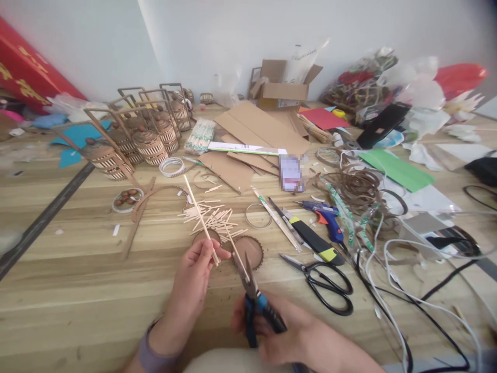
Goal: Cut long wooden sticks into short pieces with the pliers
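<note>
My left hand (196, 269) pinches thin wooden sticks (200, 215) between thumb and fingers; the long end slants up and away. In my right hand (279, 326) is a pair of pliers (252, 290) with blue and black handles, its jaws spread apart. Another thin stick (233, 241) reaches to the jaws; whether they touch it I cannot tell. Beyond both hands lies a loose pile of short cut sticks (213, 215). A round brown disc with a notched rim (254, 251) lies just past the pliers, and a similar one is partly hidden behind my left hand.
Black-handled scissors (330, 285), a utility knife (316, 241) and a blue glue gun (326, 217) lie to the right, near tangled cables (373, 280). Several small handled baskets (149, 145) stand at the back left. Cardboard sheets (256, 127) cover the middle back.
</note>
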Demonstrator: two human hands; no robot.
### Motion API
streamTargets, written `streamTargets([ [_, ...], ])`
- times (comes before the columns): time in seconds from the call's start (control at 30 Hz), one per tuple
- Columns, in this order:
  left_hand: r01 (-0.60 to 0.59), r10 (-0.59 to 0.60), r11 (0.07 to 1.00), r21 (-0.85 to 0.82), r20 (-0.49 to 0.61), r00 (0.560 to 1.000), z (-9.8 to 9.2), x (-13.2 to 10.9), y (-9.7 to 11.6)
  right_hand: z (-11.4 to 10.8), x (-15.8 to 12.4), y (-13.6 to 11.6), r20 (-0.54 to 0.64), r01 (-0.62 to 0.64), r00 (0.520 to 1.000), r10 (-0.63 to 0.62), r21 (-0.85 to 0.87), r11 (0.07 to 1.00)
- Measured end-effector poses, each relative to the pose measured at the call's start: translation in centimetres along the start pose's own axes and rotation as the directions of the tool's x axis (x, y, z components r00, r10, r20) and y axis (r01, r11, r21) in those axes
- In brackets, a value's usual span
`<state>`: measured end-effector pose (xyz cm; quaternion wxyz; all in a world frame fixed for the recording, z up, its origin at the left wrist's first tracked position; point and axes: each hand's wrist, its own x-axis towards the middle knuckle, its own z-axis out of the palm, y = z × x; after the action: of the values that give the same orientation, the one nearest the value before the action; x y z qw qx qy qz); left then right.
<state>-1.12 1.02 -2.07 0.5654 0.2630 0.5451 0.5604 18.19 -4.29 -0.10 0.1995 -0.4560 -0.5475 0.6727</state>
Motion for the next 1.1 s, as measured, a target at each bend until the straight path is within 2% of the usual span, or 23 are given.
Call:
streamTargets([
  [0.07, 0.033, -0.033, 0.999, 0.008, 0.000, 0.999, 0.1, -0.2, 0.1, 0.1, 1.0, -0.2, -0.123, 0.005, 0.992, 0.014, 0.155, 0.988],
  [0.1, 0.060, -0.060, 0.998, 0.014, 0.006, 0.998, 0.2, -0.4, 0.2, 0.1, 1.5, -0.4, -0.213, 0.028, 0.977, 0.011, 0.176, 0.984],
  [0.17, 0.118, -0.118, 0.993, 0.013, 0.036, 0.992, 0.6, -0.8, 0.2, -0.2, 2.5, -0.9, -0.439, 0.109, 0.894, -0.090, 0.018, 0.994],
  [0.23, 0.159, -0.159, 0.987, 0.000, 0.071, 0.985, 1.1, -1.1, 0.2, -0.5, 3.2, -1.3, -0.544, 0.157, 0.804, -0.240, -0.195, 0.968],
  [0.3, 0.192, -0.190, 0.981, -0.012, 0.099, 0.977, 1.7, -1.4, 0.1, -0.4, 3.7, -1.5, -0.530, 0.195, 0.775, -0.344, -0.318, 0.928],
  [0.47, 0.250, -0.233, 0.966, -0.062, 0.202, 0.951, 2.5, -1.7, -0.1, 0.8, 4.5, -0.7, -0.411, 0.245, 0.764, -0.497, -0.528, 0.813],
  [0.63, 0.264, -0.236, 0.960, -0.097, 0.234, 0.943, 2.5, -1.9, -0.7, 1.0, 5.0, 0.3, -0.391, 0.266, 0.690, -0.609, -0.645, 0.716],
  [0.7, 0.271, -0.237, 0.956, -0.108, 0.252, 0.938, 2.5, -2.1, -0.8, 0.9, 5.0, 0.4, -0.391, 0.269, 0.678, -0.622, -0.656, 0.705],
  [0.8, 0.278, -0.242, 0.955, -0.101, 0.276, 0.930, 2.6, -2.4, -0.6, 0.8, 5.0, 0.4, -0.402, 0.251, 0.706, -0.583, -0.628, 0.736],
  [0.9, 0.266, -0.241, 0.963, -0.044, 0.300, 0.923, 2.5, -2.6, -0.4, 0.8, 4.6, 0.1, -0.421, 0.219, 0.764, -0.489, -0.544, 0.810],
  [1.0, 0.202, -0.212, 0.977, 0.065, 0.327, 0.921, 1.9, -2.5, -0.1, 0.1, 3.5, -0.6, -0.400, 0.149, 0.862, -0.311, -0.387, 0.910],
  [1.1, 0.092, -0.164, 0.968, 0.234, 0.312, 0.936, 1.0, -2.5, 0.3, -1.5, 1.7, -1.5, -0.309, 0.029, 0.946, -0.101, -0.229, 0.973],
])
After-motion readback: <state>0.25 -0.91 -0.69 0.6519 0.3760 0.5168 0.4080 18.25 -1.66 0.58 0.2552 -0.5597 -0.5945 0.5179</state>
